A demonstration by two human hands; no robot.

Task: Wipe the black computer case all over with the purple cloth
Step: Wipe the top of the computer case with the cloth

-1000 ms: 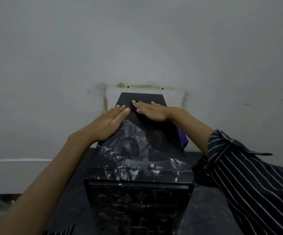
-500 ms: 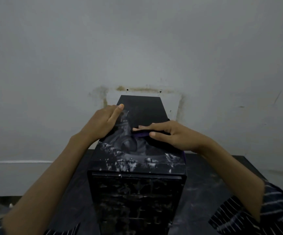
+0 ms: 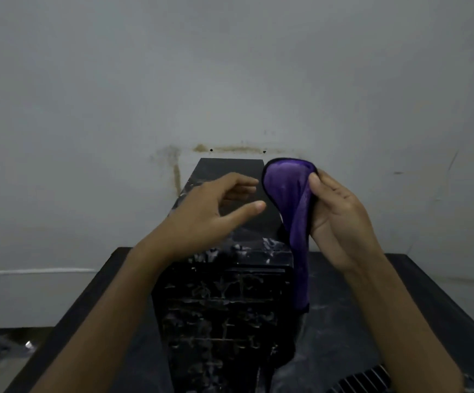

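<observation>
The black computer case (image 3: 224,302) stands upright on a dark table, its glossy top running away from me toward the wall. My right hand (image 3: 335,211) holds the purple cloth (image 3: 292,199) with a black hem up in the air at the case's right side. The cloth hangs down from my fingers past the case's top right corner. My left hand (image 3: 210,214) hovers over the top of the case, fingers spread and pointing toward the cloth, holding nothing.
The dark table (image 3: 417,302) spreads out on both sides of the case and carries pale smears. A grey wall (image 3: 230,80) with brown stains rises right behind the case. The floor (image 3: 3,344) shows at the lower left.
My right hand has lifted the purple cloth off the case's top and raised it at the right. My left hand has come off the top and now hovers with spread fingers.
</observation>
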